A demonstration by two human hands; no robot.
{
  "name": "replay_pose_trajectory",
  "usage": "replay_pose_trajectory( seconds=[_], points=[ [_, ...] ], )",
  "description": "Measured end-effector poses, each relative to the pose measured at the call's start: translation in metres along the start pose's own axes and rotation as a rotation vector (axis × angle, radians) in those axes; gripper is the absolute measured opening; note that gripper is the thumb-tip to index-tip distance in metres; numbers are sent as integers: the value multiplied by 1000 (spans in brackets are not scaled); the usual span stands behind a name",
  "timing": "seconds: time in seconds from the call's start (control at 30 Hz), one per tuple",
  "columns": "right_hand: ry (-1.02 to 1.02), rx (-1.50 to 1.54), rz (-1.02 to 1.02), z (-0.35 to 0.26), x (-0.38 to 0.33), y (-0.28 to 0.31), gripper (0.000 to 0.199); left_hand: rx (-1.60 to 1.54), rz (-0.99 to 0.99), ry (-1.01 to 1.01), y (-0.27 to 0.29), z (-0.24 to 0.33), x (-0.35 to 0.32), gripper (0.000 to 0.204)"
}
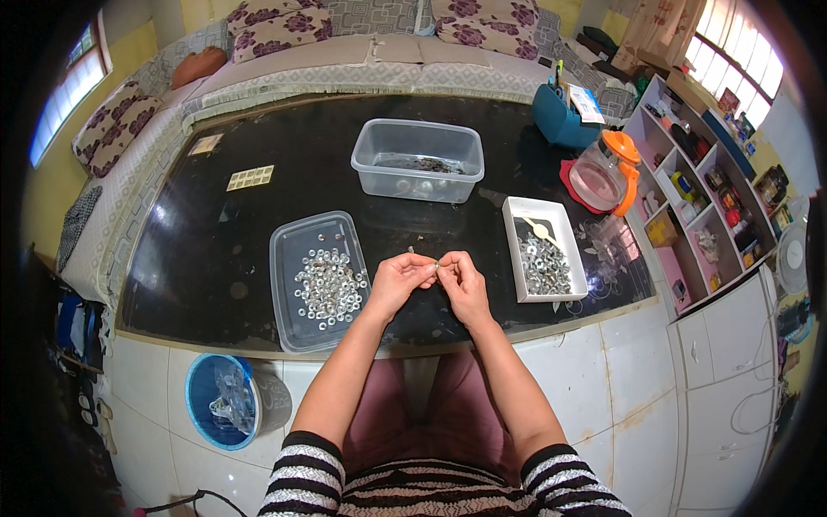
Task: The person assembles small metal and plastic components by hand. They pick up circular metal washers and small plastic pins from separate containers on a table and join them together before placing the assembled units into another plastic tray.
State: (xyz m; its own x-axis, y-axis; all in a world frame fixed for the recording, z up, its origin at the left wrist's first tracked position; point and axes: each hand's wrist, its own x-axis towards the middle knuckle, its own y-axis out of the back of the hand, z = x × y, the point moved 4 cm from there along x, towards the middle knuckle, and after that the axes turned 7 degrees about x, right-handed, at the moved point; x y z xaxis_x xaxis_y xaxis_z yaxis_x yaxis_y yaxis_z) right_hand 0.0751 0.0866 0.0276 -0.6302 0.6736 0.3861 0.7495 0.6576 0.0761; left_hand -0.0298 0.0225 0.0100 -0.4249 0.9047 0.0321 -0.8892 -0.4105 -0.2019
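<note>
Over the near part of the dark table, my left hand and my right hand meet with fingertips pinched together. A tiny part shows as a glint between them; it is too small to name. Left of my hands lies a clear plastic lid with several shiny ring-shaped metal pieces heaped on it. To the right is a white box holding small metal parts and a pale plastic spoon. Beyond my hands stands a clear plastic tub with small dark pieces in its bottom.
A glass jug with an orange lid stands on a red mat at the right, near a teal holder. A flat card lies at the far left. On the floor is a blue bin; shelves stand right.
</note>
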Motion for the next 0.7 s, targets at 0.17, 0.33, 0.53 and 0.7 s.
replay_pose_trajectory(
  seconds=[0.17,0.33,0.53,0.7],
  points=[
    [-14,-83,-31,5,0,1,10,10,3,-18,0,1,-1,13],
    [-158,48,-45,15,0,2,11,22,-12,-33,-2,4,-2,13],
    [14,22,40,1,0,1,12,10,11,-9,1,1,-1,13],
    [48,-54,65,2,-1,3,13,-7,14,20,1,2,-1,12]
  ],
)
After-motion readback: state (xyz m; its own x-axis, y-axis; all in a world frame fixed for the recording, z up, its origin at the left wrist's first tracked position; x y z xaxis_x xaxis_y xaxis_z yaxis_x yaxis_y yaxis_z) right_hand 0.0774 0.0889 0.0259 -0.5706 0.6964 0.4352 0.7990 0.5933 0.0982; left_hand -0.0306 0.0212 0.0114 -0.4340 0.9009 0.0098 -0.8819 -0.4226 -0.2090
